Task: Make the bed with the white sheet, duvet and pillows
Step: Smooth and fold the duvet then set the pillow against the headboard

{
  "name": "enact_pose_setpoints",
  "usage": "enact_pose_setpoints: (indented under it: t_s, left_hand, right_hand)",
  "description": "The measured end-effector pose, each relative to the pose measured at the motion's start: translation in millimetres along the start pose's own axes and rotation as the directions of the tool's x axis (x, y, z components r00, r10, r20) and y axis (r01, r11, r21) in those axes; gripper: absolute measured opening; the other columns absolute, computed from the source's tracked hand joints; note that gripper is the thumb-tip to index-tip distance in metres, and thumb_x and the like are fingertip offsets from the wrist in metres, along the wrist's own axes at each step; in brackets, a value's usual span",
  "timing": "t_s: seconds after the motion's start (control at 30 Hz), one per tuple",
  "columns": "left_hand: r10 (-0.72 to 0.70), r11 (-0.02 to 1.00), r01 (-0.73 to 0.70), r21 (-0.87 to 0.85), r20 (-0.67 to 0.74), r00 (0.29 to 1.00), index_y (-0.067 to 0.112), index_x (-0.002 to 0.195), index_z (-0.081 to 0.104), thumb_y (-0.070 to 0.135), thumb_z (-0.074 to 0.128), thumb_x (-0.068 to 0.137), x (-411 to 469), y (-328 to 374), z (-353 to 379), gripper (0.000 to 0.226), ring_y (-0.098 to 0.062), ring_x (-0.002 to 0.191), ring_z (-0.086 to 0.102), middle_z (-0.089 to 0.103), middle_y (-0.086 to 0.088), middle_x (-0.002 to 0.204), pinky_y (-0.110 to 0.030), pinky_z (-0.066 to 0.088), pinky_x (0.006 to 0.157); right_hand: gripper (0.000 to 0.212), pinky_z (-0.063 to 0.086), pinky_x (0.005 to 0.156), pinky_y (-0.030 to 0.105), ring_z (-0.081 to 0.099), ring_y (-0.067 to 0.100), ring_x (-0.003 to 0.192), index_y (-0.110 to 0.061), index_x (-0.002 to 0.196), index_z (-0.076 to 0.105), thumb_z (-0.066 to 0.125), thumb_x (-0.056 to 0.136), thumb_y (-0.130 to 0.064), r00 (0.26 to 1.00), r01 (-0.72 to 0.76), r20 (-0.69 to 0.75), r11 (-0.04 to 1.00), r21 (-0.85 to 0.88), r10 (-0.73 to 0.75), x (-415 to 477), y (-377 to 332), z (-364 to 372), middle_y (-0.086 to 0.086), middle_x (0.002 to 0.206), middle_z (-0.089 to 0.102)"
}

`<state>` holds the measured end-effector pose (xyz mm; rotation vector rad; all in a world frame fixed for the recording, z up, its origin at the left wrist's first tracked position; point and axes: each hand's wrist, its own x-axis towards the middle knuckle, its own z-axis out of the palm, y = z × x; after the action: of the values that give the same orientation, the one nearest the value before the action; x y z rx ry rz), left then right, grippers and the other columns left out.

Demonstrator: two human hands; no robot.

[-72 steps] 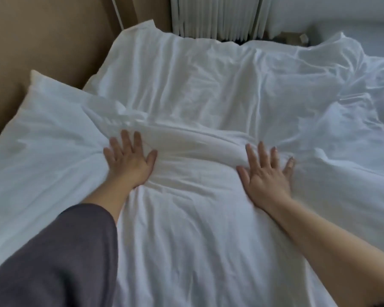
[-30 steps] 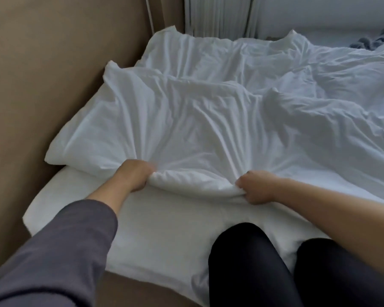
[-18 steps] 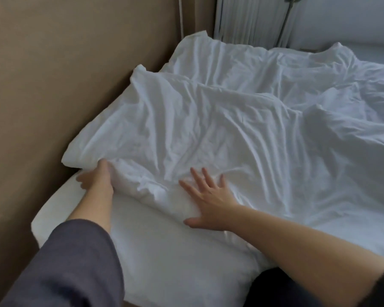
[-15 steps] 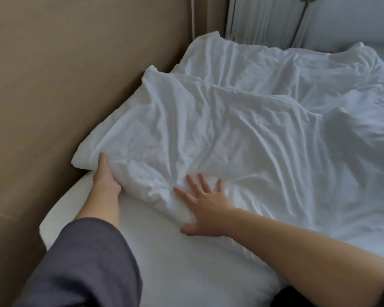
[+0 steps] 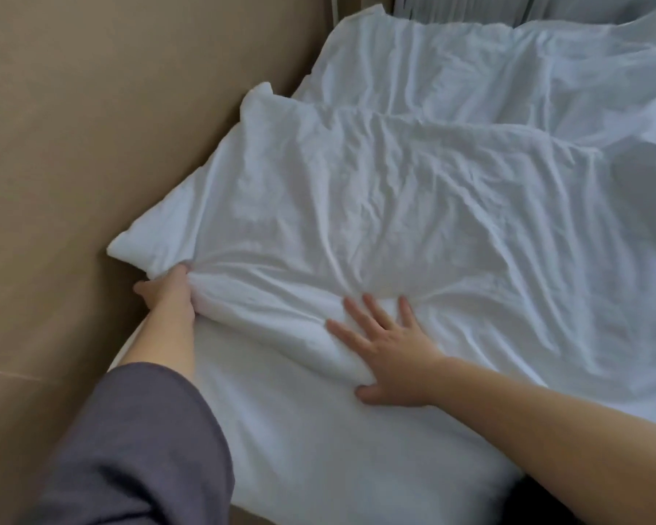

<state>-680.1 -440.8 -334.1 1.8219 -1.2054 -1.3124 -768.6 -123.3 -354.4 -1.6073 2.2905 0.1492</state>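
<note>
Item: duvet (image 5: 394, 206), white, creased. It lay spread over the bed, its near edge rolled into a thick fold that ran from the left hand to the right hand. One corner (image 5: 124, 247) jutted against the tan panel (image 5: 110, 126), just beyond the left hand; a second corner stood up farther along the same panel.

Item: sheet (image 5: 319, 449), white, smooth. It covered the mattress nearer the camera, bare below the duvet's rolled edge and under both forearms.

Item: left hand (image 5: 169, 293). It was set at the duvet's edge just beside the near corner, close to the panel. Its fingers were buried in the fabric, which gathered into tight pleats at the hand, so it gripped the duvet. The wrist was straight, the forearm reached forward, and a grey sleeve (image 5: 137, 449) covered the upper part.

Item: right hand (image 5: 389, 354). It lay flat on top of the rolled edge, well apart from the left hand. Its fingers (image 5: 375, 316) were straight and spread, pressing down, and the thumb rested low against the fold at the sheet. The forearm was bare and came in from the lower right.

Item: pleated pale curtain (image 5: 470, 9), at the far end of the bed.
</note>
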Motion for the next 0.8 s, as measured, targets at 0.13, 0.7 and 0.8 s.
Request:
enact_pose_setpoints:
  t_s: [0.13, 0.7, 0.8]
  left_hand:
    - [0.355, 0.789, -0.323, 0.523, 0.042, 0.934, 0.015, 0.154, 0.004, 0.032, 0.065, 0.087, -36, -9, 2, 0.093, -0.036, 0.142, 0.026, 0.011, -0.015, 0.160, -0.050, 0.033, 0.110]
    - [0.041, -0.293, -0.949, -0.117, 0.990, -0.134, 0.027, 0.155, -0.002, 0.057, 0.031, 0.097, -378, -137, 126, 0.073, -0.029, 0.149, -0.007, -0.012, -0.009, 0.162, -0.059, 0.001, 0.115]
    - [-0.005, -0.333, -0.922, -0.196, 0.978, -0.206, 0.027, 0.155, -0.002, 0.055, 0.032, 0.098, -439, -146, 148, 0.072, -0.029, 0.149, -0.004, -0.010, -0.008, 0.162, -0.058, 0.004, 0.116]
  right_hand:
    - [0.097, -0.008, 0.113, 0.065, -0.020, 0.030, 0.148, -0.039, 0.151, -0.018, 0.048, 0.084, -0.061, 0.999, -0.034, -0.005, 0.999, 0.018, 0.034, -16, 1, -2, 0.002, 0.161, -0.023]
    - [0.094, -0.017, 0.116, 0.051, -0.019, 0.015, 0.148, -0.047, 0.151, -0.007, -0.031, 0.065, -0.079, 0.813, -0.581, 0.040, 0.805, 0.117, 0.581, -325, 153, 60, -0.016, 0.159, -0.017]
    - [0.101, -0.012, 0.116, 0.056, -0.013, 0.016, 0.150, -0.047, 0.152, 0.000, -0.031, 0.063, -0.081, 0.754, -0.654, 0.031, 0.746, 0.127, 0.656, -367, 181, 65, -0.015, 0.162, -0.011]
